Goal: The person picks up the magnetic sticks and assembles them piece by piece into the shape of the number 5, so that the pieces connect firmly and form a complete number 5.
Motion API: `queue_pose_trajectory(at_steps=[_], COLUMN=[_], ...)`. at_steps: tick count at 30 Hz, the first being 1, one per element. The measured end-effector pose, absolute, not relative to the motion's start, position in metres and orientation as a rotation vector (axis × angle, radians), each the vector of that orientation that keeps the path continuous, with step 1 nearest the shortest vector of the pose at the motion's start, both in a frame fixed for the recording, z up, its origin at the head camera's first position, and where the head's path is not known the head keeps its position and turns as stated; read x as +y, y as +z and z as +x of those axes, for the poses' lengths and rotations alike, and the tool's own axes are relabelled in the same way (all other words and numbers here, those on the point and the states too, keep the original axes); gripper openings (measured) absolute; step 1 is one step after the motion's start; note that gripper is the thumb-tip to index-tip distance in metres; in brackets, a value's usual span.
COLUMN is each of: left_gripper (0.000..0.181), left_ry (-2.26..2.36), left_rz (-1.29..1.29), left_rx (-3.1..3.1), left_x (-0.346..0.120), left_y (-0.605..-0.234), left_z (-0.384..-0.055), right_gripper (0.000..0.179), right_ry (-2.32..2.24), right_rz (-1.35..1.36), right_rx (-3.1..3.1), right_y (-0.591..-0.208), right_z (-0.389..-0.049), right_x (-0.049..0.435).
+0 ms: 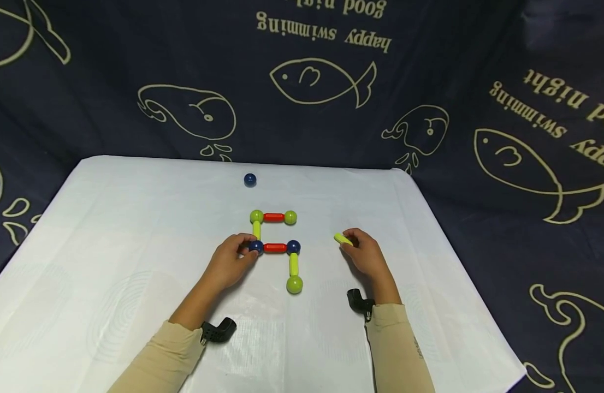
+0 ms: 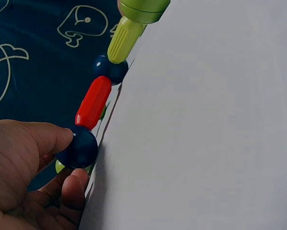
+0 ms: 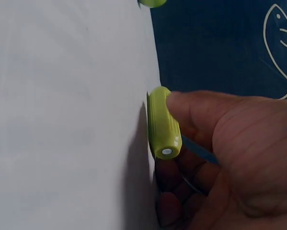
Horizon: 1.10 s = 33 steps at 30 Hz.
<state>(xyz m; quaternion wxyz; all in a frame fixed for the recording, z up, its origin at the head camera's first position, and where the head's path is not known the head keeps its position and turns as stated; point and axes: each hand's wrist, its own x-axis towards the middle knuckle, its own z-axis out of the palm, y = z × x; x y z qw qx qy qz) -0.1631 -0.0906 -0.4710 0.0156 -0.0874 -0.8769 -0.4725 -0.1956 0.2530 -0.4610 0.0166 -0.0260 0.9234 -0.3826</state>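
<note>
On the white table lies a joined figure of magnetic rods and balls. Its upper bar is a red rod (image 1: 273, 217) between two green balls; a yellow-green rod (image 1: 256, 230) runs down from the left one. Lower, a red rod (image 1: 274, 248) links two blue balls, and another yellow-green rod (image 1: 294, 264) leads to a green ball (image 1: 294, 284). My left hand (image 1: 230, 261) pinches the lower-left blue ball (image 2: 78, 147) between thumb and fingers. Off to the right of the figure, my right hand (image 1: 367, 254) holds a loose yellow-green magnetic rod (image 3: 163, 124), its metal end showing.
A single blue ball (image 1: 250, 180) sits near the table's far edge, apart from the figure. The table (image 1: 149, 218) has a white cover. Behind it hangs a dark cloth (image 1: 321, 131) with fish drawings and lettering.
</note>
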Motion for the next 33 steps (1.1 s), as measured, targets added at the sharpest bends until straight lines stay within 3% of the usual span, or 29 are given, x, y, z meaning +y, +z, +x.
queue_pose_trajectory(at_steps=[18, 33], left_gripper=[0.029, 0.030], left_ry=[-1.481, -1.475], left_rz=[-0.259, -0.251], left_rx=[-2.735, -2.745], left_x=[-0.090, -0.090], left_y=[-0.471, -0.469], left_z=[-0.164, -0.163], right_gripper=[0.026, 0.021], right_ry=[-1.177, -1.270], right_rz=[-0.066, -0.297], right_rx=[2.847, 2.739], right_y=[-0.453, -0.435], right_z=[-0.192, -0.175], right_x=[0.246, 0.214])
